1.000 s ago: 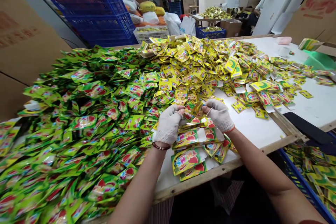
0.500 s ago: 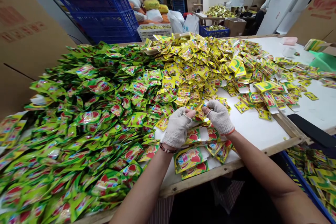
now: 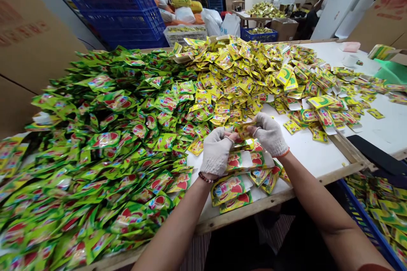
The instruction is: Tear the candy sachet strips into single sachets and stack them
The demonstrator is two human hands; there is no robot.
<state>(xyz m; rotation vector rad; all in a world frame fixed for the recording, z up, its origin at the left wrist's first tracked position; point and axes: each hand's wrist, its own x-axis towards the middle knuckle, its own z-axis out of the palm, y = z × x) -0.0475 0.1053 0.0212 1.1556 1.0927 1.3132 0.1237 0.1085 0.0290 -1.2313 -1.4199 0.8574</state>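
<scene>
Both hands wear pale knit gloves with bare fingertips. Between them is a small yellow packet (image 3: pixel 244 130), pinched from the left by my left hand (image 3: pixel 216 151) and from the right by my right hand (image 3: pixel 270 136). Below them on the white tabletop lie flat printed fruit sleeves (image 3: pixel 227 188) with white flaps. A large heap of green watermelon packets (image 3: pixel 127 144) spreads left of my left hand. Behind my hands rises a pile of yellow packets (image 3: pixel 235 76). Printed sleeves (image 3: pixel 324 118) with white ends lie among packets on the right.
A wooden rail (image 3: pixel 244 211) edges the table. A dark flat object (image 3: pixel 375 154) rests near the right edge, above a blue crate (image 3: pixel 369 220) of packets. Blue crates (image 3: pixel 127 21) stand behind left, cardboard (image 3: pixel 28 51) at far left. A person (image 3: pixel 318 10) sits in the background.
The yellow packet now shows more clearly between my fingertips, held slightly higher. My right hand has risen a little; my left hand has shifted slightly right.
</scene>
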